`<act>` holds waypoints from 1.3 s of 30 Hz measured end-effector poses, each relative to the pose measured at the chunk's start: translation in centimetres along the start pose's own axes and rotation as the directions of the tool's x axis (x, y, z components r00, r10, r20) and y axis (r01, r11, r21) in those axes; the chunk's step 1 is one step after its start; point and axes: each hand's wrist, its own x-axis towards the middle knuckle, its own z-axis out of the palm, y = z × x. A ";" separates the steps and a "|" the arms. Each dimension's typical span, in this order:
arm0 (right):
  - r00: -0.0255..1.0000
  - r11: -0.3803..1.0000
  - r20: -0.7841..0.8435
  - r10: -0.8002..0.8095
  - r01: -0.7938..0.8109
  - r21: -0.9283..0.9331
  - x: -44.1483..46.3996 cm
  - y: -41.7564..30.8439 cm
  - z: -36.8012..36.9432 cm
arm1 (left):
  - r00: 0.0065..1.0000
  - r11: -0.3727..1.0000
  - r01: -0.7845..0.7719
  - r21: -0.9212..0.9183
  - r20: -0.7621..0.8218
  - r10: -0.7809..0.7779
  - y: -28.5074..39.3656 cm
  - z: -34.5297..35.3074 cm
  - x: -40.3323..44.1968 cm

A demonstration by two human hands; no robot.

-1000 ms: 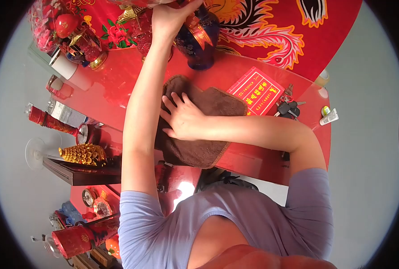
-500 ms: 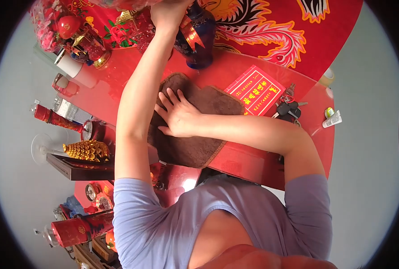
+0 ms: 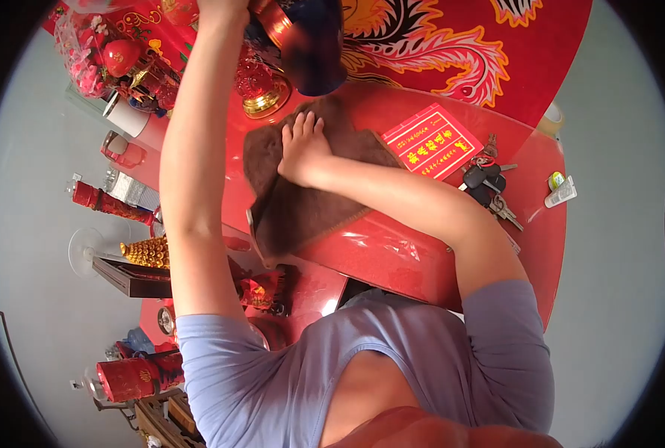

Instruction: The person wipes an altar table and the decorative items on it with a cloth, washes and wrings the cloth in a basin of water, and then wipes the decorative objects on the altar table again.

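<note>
My left hand (image 3: 224,10) is at the top edge, its fingers mostly cut off, by the neck of a dark blue vase (image 3: 314,56) with a red and gold ribbon. The vase leans over in line with that hand and seems held by it. Flat on a brown cloth (image 3: 325,205) lies my right hand (image 3: 306,153), fingers stretched out and the palm pressing down. The cloth is rumpled on the red tabletop, and one corner hangs past the near edge. A red glass vase with a gold foot (image 3: 264,93) stands beside the blue vase.
Right of the cloth lie a red booklet (image 3: 433,142) with yellow characters, a bunch of keys (image 3: 486,183) and a small white tube (image 3: 560,193). Wrapped flowers (image 3: 86,52) and a white cup (image 3: 123,112) stand left. A gold ornament (image 3: 146,252) sits beyond my left arm.
My left hand has moved left, and the blue vase has tilted along with it, uncovering the gold-footed vase. My right hand has slid up the cloth, its fingers closer together; the cloth has shifted and creased.
</note>
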 end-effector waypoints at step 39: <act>0.951 0.914 0.119 0.284 -0.231 -0.333 -10.6 -0.2 -4.2 | 0.967 0.927 0.235 0.293 0.020 -0.252 -9.5 1.2 -2.3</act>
